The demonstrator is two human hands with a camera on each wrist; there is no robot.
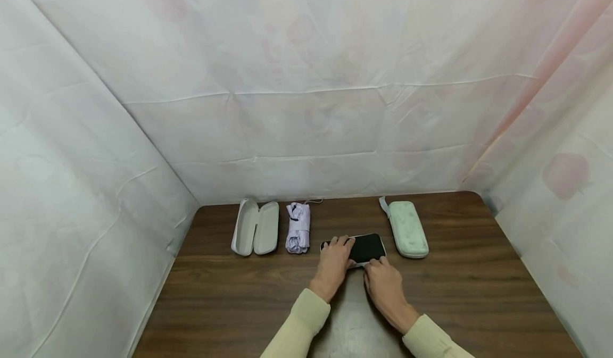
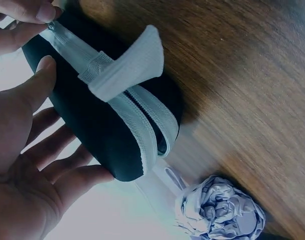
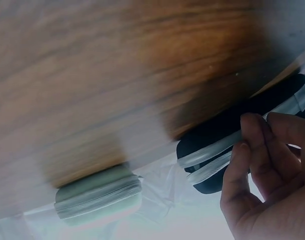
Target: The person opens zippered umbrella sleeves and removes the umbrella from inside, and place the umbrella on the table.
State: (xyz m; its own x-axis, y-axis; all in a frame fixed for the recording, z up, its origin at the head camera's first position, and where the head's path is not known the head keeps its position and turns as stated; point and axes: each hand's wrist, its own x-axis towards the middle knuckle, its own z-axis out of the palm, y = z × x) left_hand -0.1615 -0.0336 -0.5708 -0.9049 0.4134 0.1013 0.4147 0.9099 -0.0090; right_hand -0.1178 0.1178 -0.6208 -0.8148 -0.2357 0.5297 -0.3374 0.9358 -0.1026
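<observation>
A black zippered case with pale zipper tape lies at the middle of the table. My left hand holds its left part, fingers over the top and thumb along the near side. At the near side, my right hand pinches the zipper pull, mostly hidden by the fingertips. A pale fabric tab sticks out from the case's zipper side in the left wrist view. The zipper tapes stand apart at the end of the case in the right wrist view, and also at the other end in the left wrist view.
Left of the case lies a folded lavender umbrella with a cord loop. Farther left, a white hard case lies spread open. A pale green zippered case with a strap lies to the right. White curtains surround the wooden table.
</observation>
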